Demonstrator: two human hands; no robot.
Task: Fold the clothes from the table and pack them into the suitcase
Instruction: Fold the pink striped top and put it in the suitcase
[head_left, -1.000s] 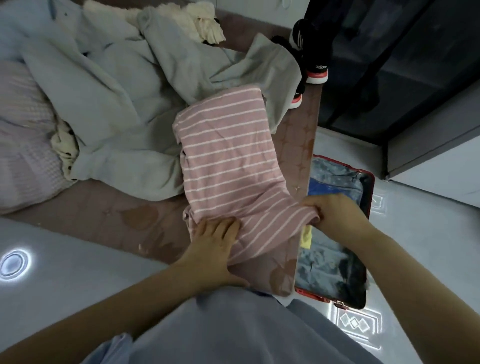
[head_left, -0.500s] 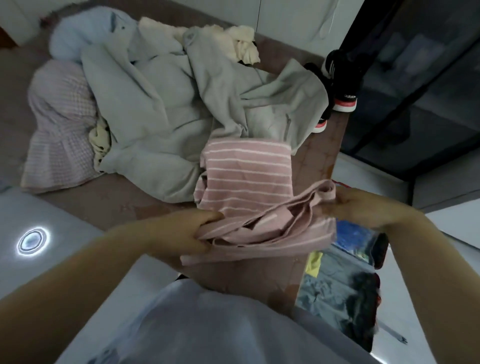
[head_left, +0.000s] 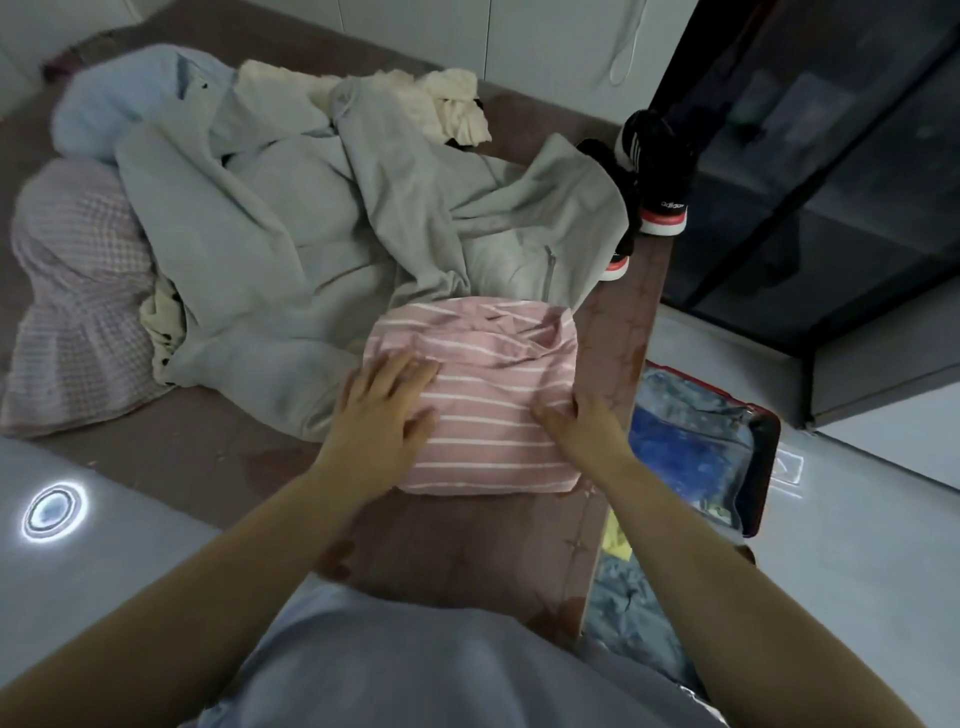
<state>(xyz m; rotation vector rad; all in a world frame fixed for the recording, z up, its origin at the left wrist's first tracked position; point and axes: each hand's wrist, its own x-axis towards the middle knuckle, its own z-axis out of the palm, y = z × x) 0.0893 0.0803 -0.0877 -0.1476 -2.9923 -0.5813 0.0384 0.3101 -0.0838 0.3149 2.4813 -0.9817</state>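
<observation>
A pink garment with white stripes (head_left: 488, 415) lies folded into a compact rectangle near the table's right front edge. My left hand (head_left: 384, 410) presses flat on its left half, fingers spread. My right hand (head_left: 576, 426) rests on its right side with the fingers lying on the fabric. An open red-rimmed suitcase (head_left: 763, 467) sits on the floor to the right of the table, with blue and yellow clothes inside it.
A heap of unfolded clothes fills the brown table (head_left: 457, 545): a grey hoodie (head_left: 322, 244), a light blue garment (head_left: 119, 98), a pink checked piece (head_left: 72, 296) and a cream one (head_left: 447, 104). Black sneakers (head_left: 654, 171) stand at the far right corner. A dark glass cabinet (head_left: 831, 156) rises at right.
The lower half of the striped garment was lifted by both hands and folded over onto its upper half. Both hands now lie flat on the folded bundle.
</observation>
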